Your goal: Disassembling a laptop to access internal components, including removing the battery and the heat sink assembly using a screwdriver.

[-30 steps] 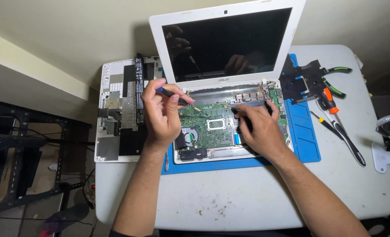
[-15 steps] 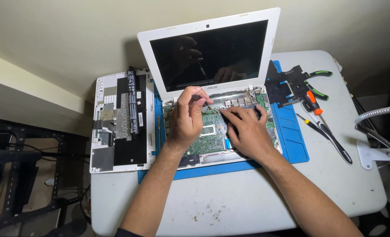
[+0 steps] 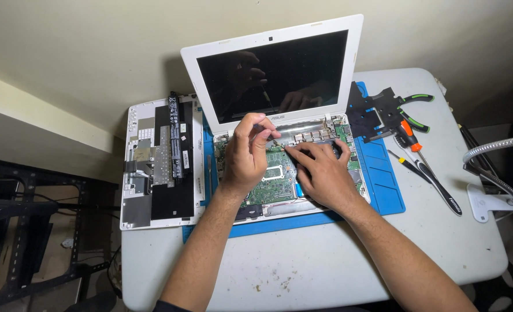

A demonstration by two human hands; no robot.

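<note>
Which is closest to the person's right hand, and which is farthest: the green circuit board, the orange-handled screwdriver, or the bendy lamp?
Measured from the right hand in the head view:
1. Green circuit board: right under the hand, inside the open laptop.
2. Orange-handled screwdriver: off to the right, by the blue mat's edge.
3. Bendy lamp: farthest, at the table's right edge.

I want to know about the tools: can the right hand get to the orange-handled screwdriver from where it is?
Probably yes. The right hand rests on the open laptop's green board, and the orange-handled screwdriver lies uncovered on the table to its right, with only the blue mat between them.
</note>
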